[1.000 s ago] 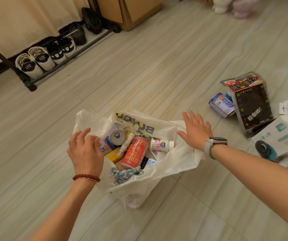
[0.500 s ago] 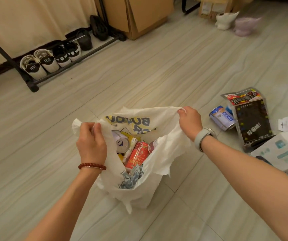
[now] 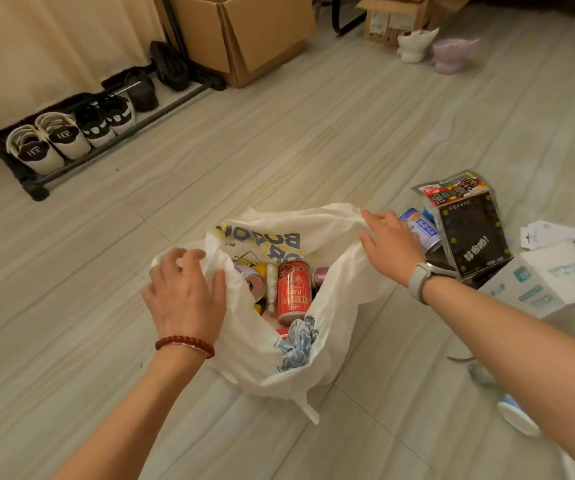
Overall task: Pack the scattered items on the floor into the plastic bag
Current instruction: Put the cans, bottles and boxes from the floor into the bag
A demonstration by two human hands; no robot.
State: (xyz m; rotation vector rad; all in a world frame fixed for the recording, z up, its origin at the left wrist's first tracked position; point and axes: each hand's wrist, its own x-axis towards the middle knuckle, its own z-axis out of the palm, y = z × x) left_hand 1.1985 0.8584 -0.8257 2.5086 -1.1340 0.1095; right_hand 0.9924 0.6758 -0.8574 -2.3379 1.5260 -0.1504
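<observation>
Head view: a white plastic bag [image 3: 317, 358] stands on the floor [image 3: 314, 140], mouth up, between the two hands.
Left hand [image 3: 185, 296]: on the bag's left rim, fingers curled loosely over the crumpled plastic; whether it truly pinches the rim I cannot tell.
Right hand [image 3: 391, 242]: on the right rim, fingers fairly straight, resting on the plastic and not gripping it.
Change: half a second ago both hands pinched the rim and held it up; a second ago the bag lay flat and wide. Now the grip has loosened and the walls stand up on their own.
Bag contents: a red can [image 3: 293, 292] upright in the middle, a slim white tube [image 3: 272, 287] beside it, a crumpled blue-white wrapper [image 3: 298, 342] at the near rim.
Still on floor: a black packet [image 3: 469, 226] and a blue tin [image 3: 421, 230] just beyond the right hand, a white box [image 3: 535, 282] nearer the right edge.
Meaning: the bag looks ready to take more; the right hand is close to the tin, probably the next pick.
</observation>
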